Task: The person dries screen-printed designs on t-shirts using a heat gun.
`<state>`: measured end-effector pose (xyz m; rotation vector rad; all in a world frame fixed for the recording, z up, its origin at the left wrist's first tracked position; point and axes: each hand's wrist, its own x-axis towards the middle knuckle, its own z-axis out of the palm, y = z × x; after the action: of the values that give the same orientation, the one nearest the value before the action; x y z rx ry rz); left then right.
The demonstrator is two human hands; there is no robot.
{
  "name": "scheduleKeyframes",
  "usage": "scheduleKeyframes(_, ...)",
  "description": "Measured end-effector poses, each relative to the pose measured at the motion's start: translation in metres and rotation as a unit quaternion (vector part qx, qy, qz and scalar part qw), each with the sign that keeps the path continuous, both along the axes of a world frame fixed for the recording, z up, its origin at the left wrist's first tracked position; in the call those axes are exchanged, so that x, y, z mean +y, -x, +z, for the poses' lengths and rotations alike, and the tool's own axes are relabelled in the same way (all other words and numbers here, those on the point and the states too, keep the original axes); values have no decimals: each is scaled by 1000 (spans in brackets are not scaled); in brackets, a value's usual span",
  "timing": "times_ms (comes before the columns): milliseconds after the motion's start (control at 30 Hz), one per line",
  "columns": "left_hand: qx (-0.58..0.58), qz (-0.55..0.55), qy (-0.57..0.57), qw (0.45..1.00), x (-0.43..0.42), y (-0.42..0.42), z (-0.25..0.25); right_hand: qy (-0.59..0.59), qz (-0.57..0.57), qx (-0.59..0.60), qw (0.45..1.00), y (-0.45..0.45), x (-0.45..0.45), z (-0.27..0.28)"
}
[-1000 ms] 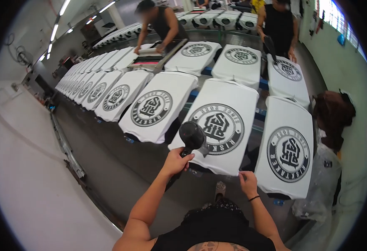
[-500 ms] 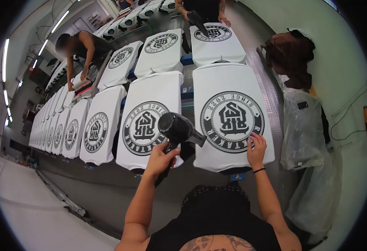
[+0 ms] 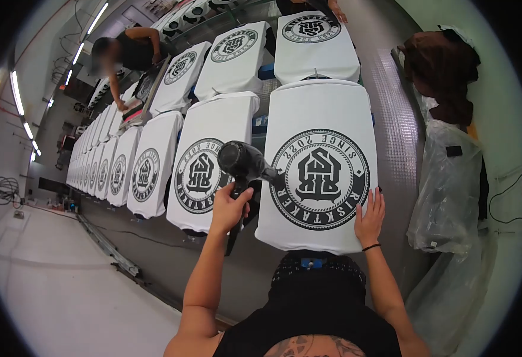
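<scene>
My left hand is wrapped round the handle of a black hair dryer. Its nozzle points right, over the left edge of the nearest white T-shirt. This shirt is stretched flat on a board and bears a round black print reading RISKTAKER, SINCE 2022. On the shirt's right edge, beside the print, lies my right hand with fingers stretched out and nothing in it. To the left, partly behind the dryer, is another printed T-shirt.
Rows of printed shirts on boards run off to the left. A co-worker leans over a screen frame at far left; another person's hand is beyond the far shirt. Plastic sheeting and dark brown cloth hang on the right.
My right hand has moved off the print to the shirt's right edge and flattened. The dryer has shifted slightly left and up. The far person's dryer has left the view.
</scene>
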<state>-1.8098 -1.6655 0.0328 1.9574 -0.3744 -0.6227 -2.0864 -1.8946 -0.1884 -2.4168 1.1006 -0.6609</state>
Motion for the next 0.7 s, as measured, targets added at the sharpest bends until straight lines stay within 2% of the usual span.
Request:
scheduleKeyframes(133, 50, 36, 16, 998, 12, 20, 2, -6, -1, 8, 1000, 2, -1, 3)
scheduleKeyframes(333, 62, 73, -4, 995, 31, 64, 7, -17, 28, 3, 999, 2, -4, 3)
scheduleKeyframes(700, 139, 6, -17, 990, 30, 126, 9, -59, 37, -70, 995, 13, -18, -8)
